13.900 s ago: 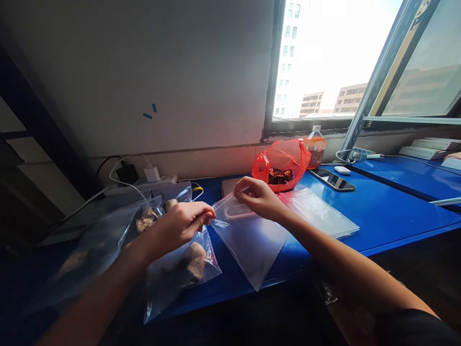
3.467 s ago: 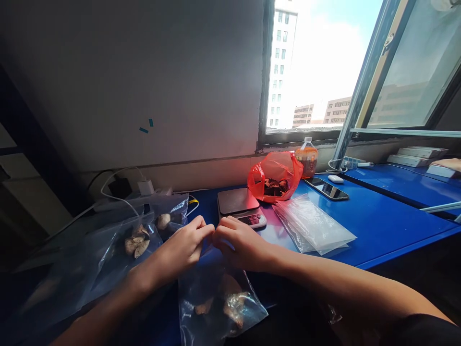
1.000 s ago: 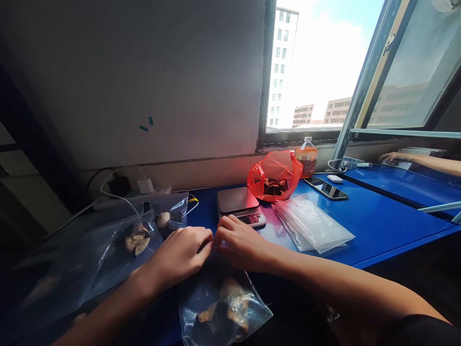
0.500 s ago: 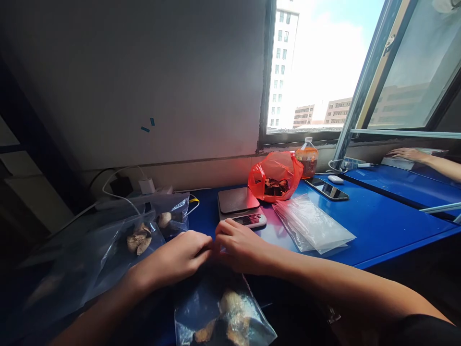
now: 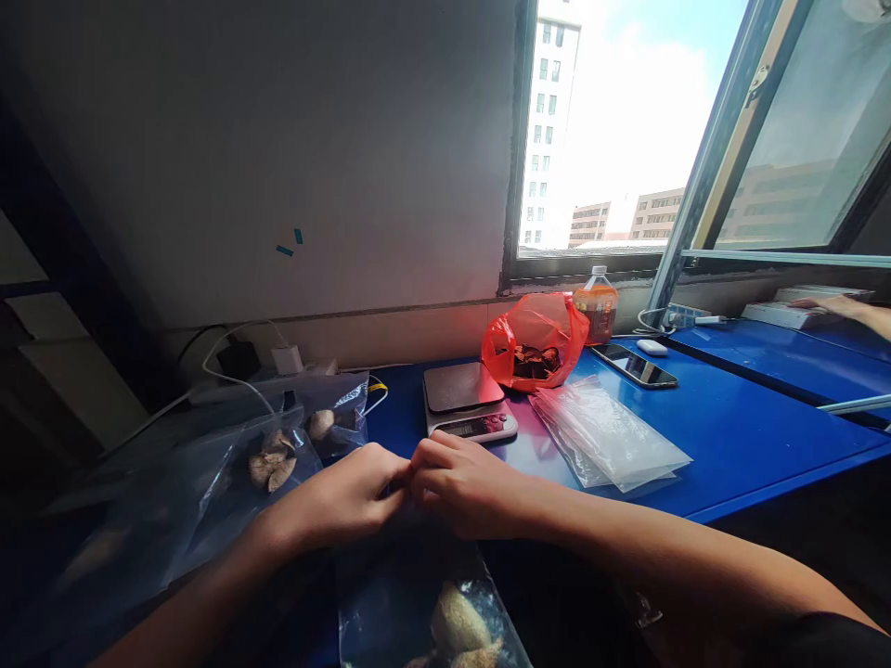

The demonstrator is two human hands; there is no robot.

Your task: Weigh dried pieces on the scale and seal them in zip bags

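Observation:
My left hand (image 5: pixel 355 494) and my right hand (image 5: pixel 468 487) meet at the top edge of a clear plastic bag (image 5: pixel 376 603), fingers pinched along it. The bag hangs down in front of me and holds pale brown dried pieces (image 5: pixel 459 620), perhaps mushrooms, at its bottom. Just beyond my hands is a kitchen scale (image 5: pixel 465 390) with nothing on its plate. Filled clear bags (image 5: pixel 229 482) with similar brown pieces (image 5: pixel 273 461) lie to the left of my left hand.
A red plastic bag (image 5: pixel 535 325) with dark pieces stands behind the scale, beside a bottle (image 5: pixel 597 311). Flat clear bags (image 5: pixel 613 436), a phone (image 5: pixel 635 366) and a white case (image 5: pixel 652 347) lie rightward on the blue table (image 5: pixel 752 408). Another person's hand (image 5: pixel 835 304) touches white boxes (image 5: pixel 776 314).
Both hands stay pinched together at the bag's top edge. The hanging bag and its pieces sit lower in view. At far right, the other person's hand has shifted right.

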